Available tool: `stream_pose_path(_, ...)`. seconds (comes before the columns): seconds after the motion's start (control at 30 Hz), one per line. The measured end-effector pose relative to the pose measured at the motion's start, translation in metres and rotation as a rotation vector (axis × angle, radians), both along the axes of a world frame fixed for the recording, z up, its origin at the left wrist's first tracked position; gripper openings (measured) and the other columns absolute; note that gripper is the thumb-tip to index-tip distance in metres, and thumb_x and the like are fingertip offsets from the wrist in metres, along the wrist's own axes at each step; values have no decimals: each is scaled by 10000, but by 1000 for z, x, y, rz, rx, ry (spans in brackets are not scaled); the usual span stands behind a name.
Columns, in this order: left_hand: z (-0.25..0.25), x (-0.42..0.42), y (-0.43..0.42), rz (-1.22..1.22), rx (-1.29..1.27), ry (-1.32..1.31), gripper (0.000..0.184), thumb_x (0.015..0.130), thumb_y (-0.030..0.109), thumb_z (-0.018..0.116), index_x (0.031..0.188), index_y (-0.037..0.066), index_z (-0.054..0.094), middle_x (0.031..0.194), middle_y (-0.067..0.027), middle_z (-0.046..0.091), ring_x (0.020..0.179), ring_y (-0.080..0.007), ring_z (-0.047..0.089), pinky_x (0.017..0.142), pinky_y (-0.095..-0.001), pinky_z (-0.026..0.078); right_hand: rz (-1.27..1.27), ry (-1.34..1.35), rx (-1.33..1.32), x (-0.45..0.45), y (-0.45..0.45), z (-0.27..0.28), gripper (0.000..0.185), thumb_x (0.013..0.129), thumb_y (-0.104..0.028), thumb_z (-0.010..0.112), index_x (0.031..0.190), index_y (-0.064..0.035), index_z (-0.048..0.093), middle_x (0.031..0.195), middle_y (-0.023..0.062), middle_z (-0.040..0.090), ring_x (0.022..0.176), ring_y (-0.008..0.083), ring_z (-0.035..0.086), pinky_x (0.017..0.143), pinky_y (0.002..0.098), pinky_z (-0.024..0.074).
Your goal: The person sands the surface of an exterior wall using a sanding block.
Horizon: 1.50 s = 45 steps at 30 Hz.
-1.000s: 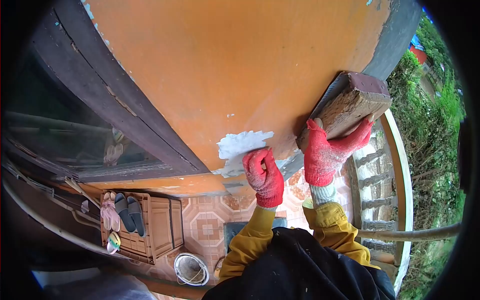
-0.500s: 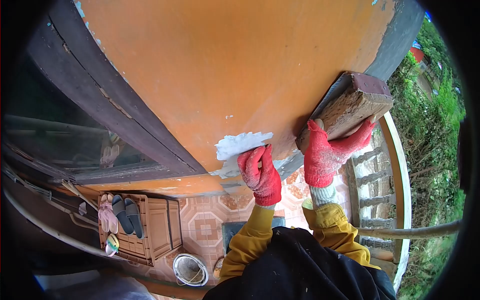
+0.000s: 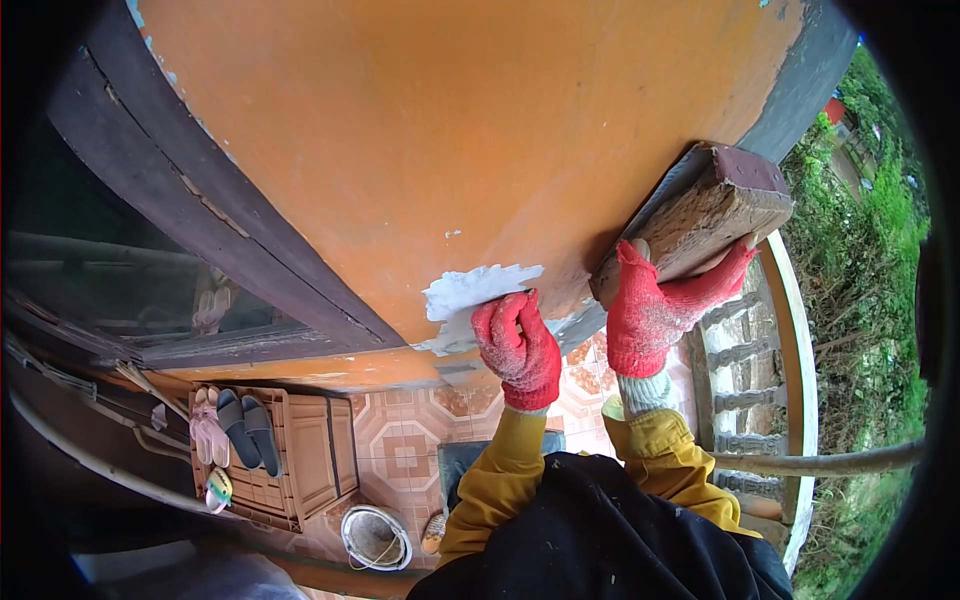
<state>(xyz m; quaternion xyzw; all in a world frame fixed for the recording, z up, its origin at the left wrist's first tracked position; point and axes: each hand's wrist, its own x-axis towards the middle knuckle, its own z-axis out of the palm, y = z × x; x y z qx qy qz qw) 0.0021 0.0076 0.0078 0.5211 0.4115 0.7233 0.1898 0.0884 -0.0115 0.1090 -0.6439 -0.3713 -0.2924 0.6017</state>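
Note:
My right hand, in a red glove with a white cuff, grips a rough wooden block. A maroon sheet with nail heads covers the block's upper end, and a dark edge runs along the side facing the orange wall. The block lies tilted against this wall. My left hand, also red-gloved, has its fingers curled closed at a whitish bare patch where the paint is gone. A small dark bit shows at its fingertips, too small to name.
A purple-brown window frame lies left. Below it, slippers rest on a brown plastic crate, near a bucket on the tiled floor. At right stand a balustrade and a horizontal pole.
The view has shifted slightly, moving the wall and crate a little left in the picture. Both hands keep nearly the same pose, the right still on the wooden block.

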Motion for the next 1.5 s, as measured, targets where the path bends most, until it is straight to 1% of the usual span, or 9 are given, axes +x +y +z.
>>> stream_pose_path(0.1,-3,-2,-2,-27,15,67,158,889,-70,661,1012,18,616,1044,-103,539,879,-213,578,786,-325,493,1,15,57,-3,2,0,1217,565,-95,911,1557,-22,209,1526,192,277,1431,359,250,1174,490,190)
stream_pose_path(0.4,-7,1,-13,-76,-50,-57,193,925,-44,636,1109,11,624,1145,-102,539,931,-186,596,820,-300,505,16,25,74,1,2,0,1220,568,-111,908,1558,-29,200,1525,199,278,1425,372,247,1167,511,189)
stream_pose_path(0.5,-9,2,-14,-90,-79,-67,212,936,-34,630,1146,-1,621,1166,-105,540,935,-178,601,824,-294,508,-14,-7,14,2,-1,0,1285,531,-179,953,1557,-15,197,1502,262,194,1395,394,261,1139,511,261)
stream_pose_path(1.0,-6,-5,-8,-39,3,68,191,881,-70,678,1047,26,669,1097,-104,567,940,-206,598,821,-336,531,0,-1,27,2,0,-2,1274,533,-198,956,1554,-17,216,1502,274,202,1383,406,276,1134,508,259)
stream_pose_path(1.2,-7,-4,-18,-68,-41,-10,160,871,-68,686,988,39,657,1073,-88,567,929,-193,581,753,-306,501,-11,32,11,0,-1,1,1269,526,-184,955,1555,-33,228,1503,279,203,1386,407,278,1139,509,258)
stream_pose_path(1.3,-7,-13,-27,-189,-108,-100,161,880,-57,680,997,48,643,1059,-80,568,917,-180,567,750,-293,477,-28,43,15,0,1,2,1264,526,-178,953,1552,-26,230,1498,280,209,1389,410,276,1140,516,261)
stream_pose_path(1.4,-2,-26,-34,-212,-103,-112,139,909,-21,661,1026,44,625,1056,-77,574,908,-171,559,787,-297,471,-40,12,27,0,1,2,1248,540,-184,951,1557,-60,238,1492,285,217,1374,428,294,1133,531,268)
stream_pose_path(1.47,1,-37,-38,-132,-143,-106,121,942,12,632,1057,33,605,1074,-78,579,904,-163,549,823,-300,461,-6,-89,17,-2,0,0,1228,557,-202,951,1562,-119,251,1477,293,241,1331,455,345,1096,547,318)
stream_pose_path(1.5,1,-42,-40,-102,-167,-135,117,987,68,590,1099,33,590,1073,-60,585,911,-143,534,838,-294,453,18,-158,-15,-6,-1,-16,1210,564,-245,956,1557,-167,268,1458,303,270,1278,490,387,1027,565,382)
